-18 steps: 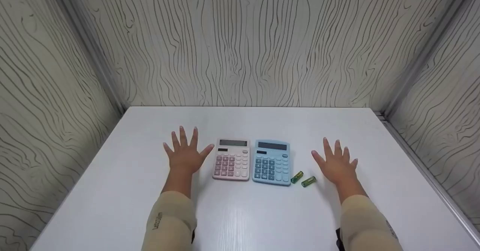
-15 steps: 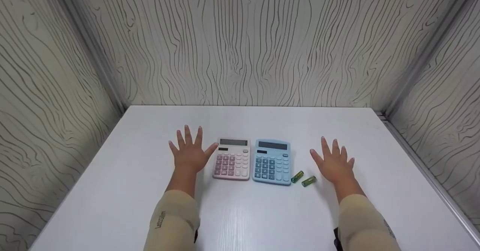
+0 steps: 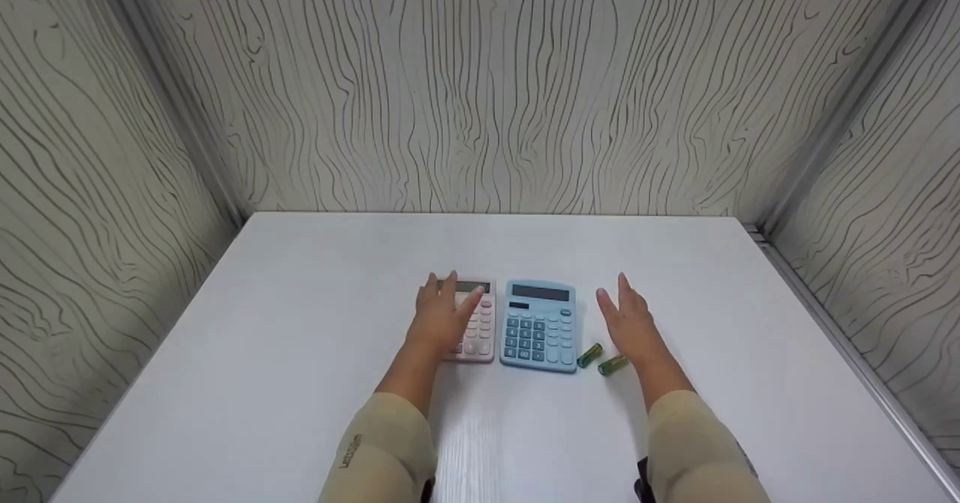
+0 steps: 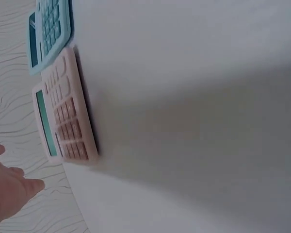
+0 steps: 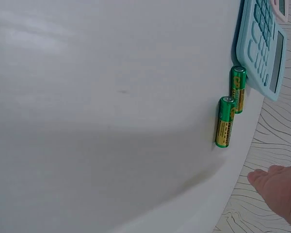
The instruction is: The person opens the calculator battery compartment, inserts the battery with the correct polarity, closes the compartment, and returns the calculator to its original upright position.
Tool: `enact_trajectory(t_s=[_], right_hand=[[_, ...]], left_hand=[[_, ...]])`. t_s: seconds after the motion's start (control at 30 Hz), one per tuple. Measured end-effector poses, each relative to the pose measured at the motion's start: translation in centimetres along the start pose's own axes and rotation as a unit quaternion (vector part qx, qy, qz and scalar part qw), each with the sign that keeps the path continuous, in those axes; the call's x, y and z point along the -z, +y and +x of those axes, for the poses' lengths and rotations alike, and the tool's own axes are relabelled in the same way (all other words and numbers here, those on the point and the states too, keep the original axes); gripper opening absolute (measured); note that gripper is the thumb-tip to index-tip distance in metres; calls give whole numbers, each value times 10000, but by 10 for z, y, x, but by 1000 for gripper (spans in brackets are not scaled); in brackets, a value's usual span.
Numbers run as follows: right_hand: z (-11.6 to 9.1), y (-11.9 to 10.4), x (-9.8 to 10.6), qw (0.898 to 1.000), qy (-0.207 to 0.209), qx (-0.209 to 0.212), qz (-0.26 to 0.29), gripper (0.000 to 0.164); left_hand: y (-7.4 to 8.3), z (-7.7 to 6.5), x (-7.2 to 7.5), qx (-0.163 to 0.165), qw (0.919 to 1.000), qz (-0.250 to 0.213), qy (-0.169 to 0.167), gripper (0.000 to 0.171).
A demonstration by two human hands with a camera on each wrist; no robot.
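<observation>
My left hand (image 3: pixel 437 319) hovers over the pink calculator (image 3: pixel 482 330), fingers extended, hiding its left side in the head view. In the left wrist view that calculator (image 4: pixel 68 111) lies flat, with the hand (image 4: pixel 9 189) apart from it. A blue calculator (image 3: pixel 538 326) lies just right of the pink one. Two green batteries lie by its lower right corner: one battery (image 3: pixel 590 355) close to the blue edge, the other battery (image 5: pixel 225 122) farther right and partly covered by my right wrist in the head view. My right hand (image 3: pixel 631 326) holds nothing, its fingers straight above the table.
The white table (image 3: pixel 315 278) carries both calculators near its middle. A wood-grain patterned panel (image 3: pixel 480 90) rises at its back edge, with similar panels on both sides. A metal rail (image 3: pixel 847 353) runs along the right edge.
My left hand has moved right, from beside the pink calculator to over it. My right hand has shifted left toward the batteries. Calculators and batteries stay in place.
</observation>
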State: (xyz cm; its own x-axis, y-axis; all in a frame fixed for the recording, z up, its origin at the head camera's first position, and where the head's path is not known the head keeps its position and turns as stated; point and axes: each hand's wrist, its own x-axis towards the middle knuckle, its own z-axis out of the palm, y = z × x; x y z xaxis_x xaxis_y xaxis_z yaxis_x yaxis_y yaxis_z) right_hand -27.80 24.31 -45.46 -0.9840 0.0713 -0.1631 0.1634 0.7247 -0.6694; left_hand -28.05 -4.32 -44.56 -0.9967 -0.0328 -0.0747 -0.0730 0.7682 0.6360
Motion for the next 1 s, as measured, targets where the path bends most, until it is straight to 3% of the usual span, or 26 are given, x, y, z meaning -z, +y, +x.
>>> enact_trajectory(t_s=[0.23, 0.37, 0.5, 0.77, 1.0], right_hand=[[-2, -9, -13, 9949, -179, -357, 929, 95], [-3, -14, -21, 9925, -274, -506, 1078, 84], [-2, -17, -29, 9909, -373, -657, 1116, 72], [-1, -25, -39, 9869, -666, -940, 1127, 63], [-2, -30, -39, 9881, -662, -894, 1060, 64]], left_hand=[[17, -10, -29, -100, 9945, -1009, -280, 71], [23, -12, -43, 64, 9863, -1577, -470, 62], [24, -13, -51, 230, 9806, -1796, -749, 56], [32, -15, -54, 363, 9745, -1866, -1193, 59], [43, -13, -53, 504, 9611, -2248, -1524, 61]])
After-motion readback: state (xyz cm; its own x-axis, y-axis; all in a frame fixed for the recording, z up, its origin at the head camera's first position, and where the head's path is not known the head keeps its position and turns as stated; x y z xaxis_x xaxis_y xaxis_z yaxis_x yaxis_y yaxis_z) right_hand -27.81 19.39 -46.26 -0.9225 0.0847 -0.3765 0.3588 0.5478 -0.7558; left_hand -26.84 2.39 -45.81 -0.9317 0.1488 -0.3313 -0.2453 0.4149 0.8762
